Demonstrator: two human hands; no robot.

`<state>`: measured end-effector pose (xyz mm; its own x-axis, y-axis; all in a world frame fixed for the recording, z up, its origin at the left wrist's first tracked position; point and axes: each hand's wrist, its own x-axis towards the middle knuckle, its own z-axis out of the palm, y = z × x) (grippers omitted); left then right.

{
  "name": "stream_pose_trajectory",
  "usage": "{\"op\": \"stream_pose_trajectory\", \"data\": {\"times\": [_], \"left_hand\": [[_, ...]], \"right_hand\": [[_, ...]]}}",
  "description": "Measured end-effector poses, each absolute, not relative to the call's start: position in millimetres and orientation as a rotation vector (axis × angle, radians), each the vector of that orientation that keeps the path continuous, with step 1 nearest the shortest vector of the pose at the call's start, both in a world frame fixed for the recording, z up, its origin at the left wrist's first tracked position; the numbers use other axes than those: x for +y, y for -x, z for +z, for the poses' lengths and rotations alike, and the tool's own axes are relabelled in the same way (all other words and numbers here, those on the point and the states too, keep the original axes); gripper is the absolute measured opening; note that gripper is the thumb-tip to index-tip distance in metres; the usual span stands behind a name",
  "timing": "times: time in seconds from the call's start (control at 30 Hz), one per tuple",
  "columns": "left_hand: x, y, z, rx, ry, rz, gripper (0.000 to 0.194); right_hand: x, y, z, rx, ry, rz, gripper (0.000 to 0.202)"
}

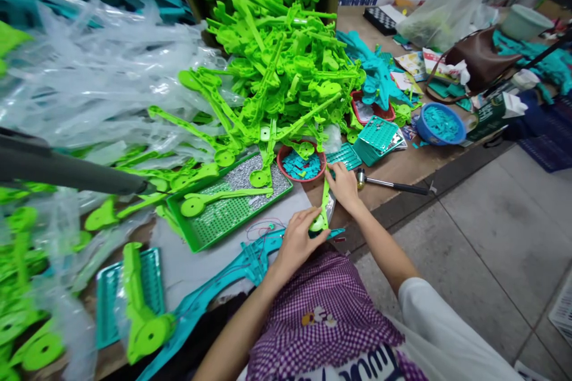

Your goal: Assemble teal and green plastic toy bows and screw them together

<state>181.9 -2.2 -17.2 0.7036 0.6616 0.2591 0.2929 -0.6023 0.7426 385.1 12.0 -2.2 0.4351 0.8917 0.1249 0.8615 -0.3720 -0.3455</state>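
My left hand (298, 239) grips the round end of a lime-green plastic part (325, 199) near the table's front edge. My right hand (343, 186) is closed on the far, narrow end of the same part. Beneath and beside my left hand lies a long teal plastic part (254, 257) with thin red wires along it. Just left of my hands is a green perforated tray (192, 241), holding many small metal pieces and lime-green parts. A red bowl (286, 177) of small teal pieces stands beyond my right hand.
A hammer (393, 184) lies right of my right hand. Beyond are a big heap of lime-green parts (286, 71), stacked teal trays (378, 137) and a blue bowl (442, 125) of teal pieces. Plastic bags (111, 77) cover the left; a dark bar (67, 161) juts in there.
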Motion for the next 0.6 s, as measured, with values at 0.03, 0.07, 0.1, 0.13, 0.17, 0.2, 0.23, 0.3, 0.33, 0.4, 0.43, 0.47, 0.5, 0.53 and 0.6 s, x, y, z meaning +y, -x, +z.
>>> {"op": "stream_pose_trajectory", "data": {"times": [0.03,0.07,0.1,0.13,0.17,0.2,0.23,0.3,0.33,0.4,0.43,0.47,0.5,0.53,0.6], "left_hand": [[-2.2,-182.4,-18.0,0.729,-2.220,0.683,0.047],[-2.1,-183.3,-18.8,0.731,-2.224,0.678,0.047],[-1.9,-184.3,-19.3,0.731,-2.227,0.671,0.047],[-1.5,-185.3,-19.7,0.728,-2.230,0.661,0.047],[-1.3,-186.1,-20.0,0.723,-2.232,0.645,0.047],[-1.4,-186.5,-20.0,0.718,-2.234,0.626,0.047],[-2.2,-186.3,-19.8,0.716,-2.235,0.605,0.047],[-6.1,-183.3,-18.5,0.726,-2.240,0.576,0.046],[-9.1,-180.4,-17.0,0.733,-2.242,0.573,0.047],[-15.2,-172.6,-11.5,0.747,-2.239,0.587,0.048],[-17.0,-168.7,-7.3,0.757,-2.229,0.597,0.048],[-17.0,-165.9,-2.2,0.772,-2.212,0.607,0.047],[-14.8,-164.9,3.4,0.795,-2.188,0.616,0.045],[-10.3,-166.1,8.9,0.825,-2.162,0.621,0.043],[4.8,-175.6,17.7,0.884,-2.118,0.601,0.039]], "right_hand": [[11.6,-385.0,-1.4,-1.497,2.360,0.109,0.032],[11.1,-384.9,-0.6,-1.501,2.383,0.104,0.032],[10.7,-384.7,0.2,-1.512,2.404,0.100,0.032],[10.4,-384.4,0.9,-1.529,2.422,0.092,0.032],[10.4,-383.8,1.5,-1.549,2.438,0.079,0.032],[10.6,-383.1,2.0,-1.574,2.452,0.057,0.032],[11.1,-382.3,2.4,-1.601,2.463,0.031,0.032],[12.7,-380.6,2.9,-1.658,2.479,-0.019,0.031],[13.7,-379.9,3.2,-1.682,2.486,-0.039,0.031],[15.5,-378.8,3.4,-1.715,2.493,-0.068,0.030],[16.3,-378.5,3.4,-1.723,2.493,-0.079,0.030],[16.9,-378.5,3.2,-1.725,2.491,-0.086,0.029],[17.2,-378.5,2.9,-1.725,2.486,-0.086,0.029],[17.4,-378.7,2.5,-1.723,2.482,-0.082,0.029],[17.2,-379.3,1.5,-1.720,2.477,-0.077,0.029]]}}
